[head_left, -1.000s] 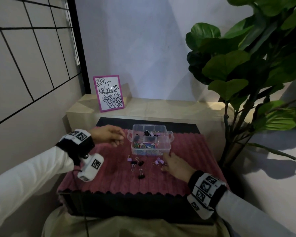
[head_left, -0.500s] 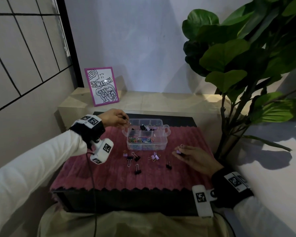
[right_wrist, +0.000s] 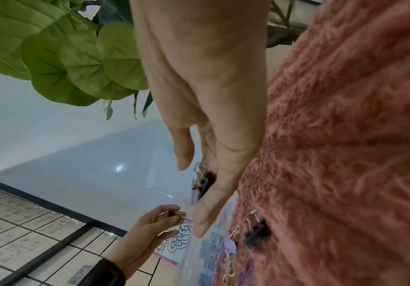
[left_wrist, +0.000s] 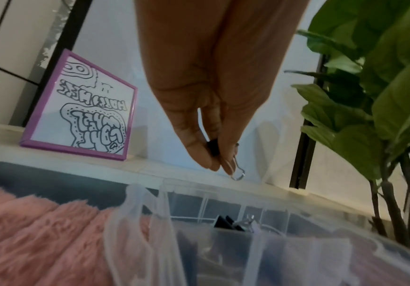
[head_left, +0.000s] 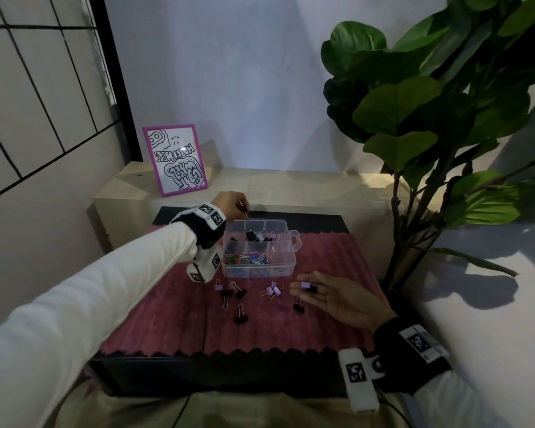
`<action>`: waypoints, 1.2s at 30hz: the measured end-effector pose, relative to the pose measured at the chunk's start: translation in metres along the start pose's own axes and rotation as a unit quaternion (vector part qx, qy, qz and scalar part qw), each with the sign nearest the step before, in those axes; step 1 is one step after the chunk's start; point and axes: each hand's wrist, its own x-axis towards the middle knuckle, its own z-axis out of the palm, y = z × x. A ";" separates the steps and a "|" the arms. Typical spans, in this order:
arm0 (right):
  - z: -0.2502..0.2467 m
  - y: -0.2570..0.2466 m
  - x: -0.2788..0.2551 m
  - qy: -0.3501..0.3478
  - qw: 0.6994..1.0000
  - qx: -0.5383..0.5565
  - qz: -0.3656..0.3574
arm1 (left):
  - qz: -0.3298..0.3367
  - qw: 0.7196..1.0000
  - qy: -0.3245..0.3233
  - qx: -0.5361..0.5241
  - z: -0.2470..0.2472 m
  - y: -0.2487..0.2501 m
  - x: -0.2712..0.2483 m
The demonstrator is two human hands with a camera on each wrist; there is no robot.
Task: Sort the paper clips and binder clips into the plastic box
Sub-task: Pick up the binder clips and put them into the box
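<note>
A purple-framed drawing (head_left: 176, 160) is leaning against the wall on the pale ledge (head_left: 291, 186) behind the work area, and a large-leaved plant (head_left: 430, 112) is crowding the right side, its stems standing just beside the table edge. A pink ribbed mat (head_left: 260, 329) is covering the black table (head_left: 198, 378).

The clear plastic box (head_left: 260, 248) is sitting on the far part of the mat; coloured paper clips (head_left: 249, 259) are filling its near compartment and black binder clips (head_left: 254, 235) are lying in a far one. Loose binder clips (head_left: 240, 304), black and lilac, are lying scattered on the mat in front of the box.

The left hand (head_left: 230, 205) is hovering over the box's far left corner, thumb and fingertips (left_wrist: 213, 164) pinching a small black binder clip (left_wrist: 213, 148) with its wire handle pointing down.

The right hand (head_left: 337, 298) is lying palm up just right of the loose clips, near the box's front right corner, fingers extended and only slightly curved. A lilac binder clip (head_left: 305, 285) and a black binder clip in the palm (head_left: 312, 289) are resting on its fingers, not clenched
</note>
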 end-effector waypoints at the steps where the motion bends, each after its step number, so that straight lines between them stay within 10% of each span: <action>1: 0.001 0.000 -0.001 -0.007 1.000 0.000 0.000 | 0.009 1.000 -0.001 0.030 0.003 0.001 0.002; 11: 0.003 0.002 0.005 0.033 0.991 -0.112 -0.070 | 0.042 0.989 -0.014 0.142 0.023 -0.008 0.009; 22: 0.041 -0.045 0.042 -0.003 0.967 -0.233 -0.101 | 0.047 0.998 -0.040 0.031 0.010 -0.018 -0.013; 29: 0.055 -0.079 0.108 0.073 0.910 -0.391 -0.119 | 0.094 0.995 -0.018 -0.031 -0.007 -0.020 -0.077; 36: 0.062 -0.073 0.141 0.116 0.793 -0.590 -0.094 | 0.203 0.965 -0.161 0.037 0.051 0.019 -0.123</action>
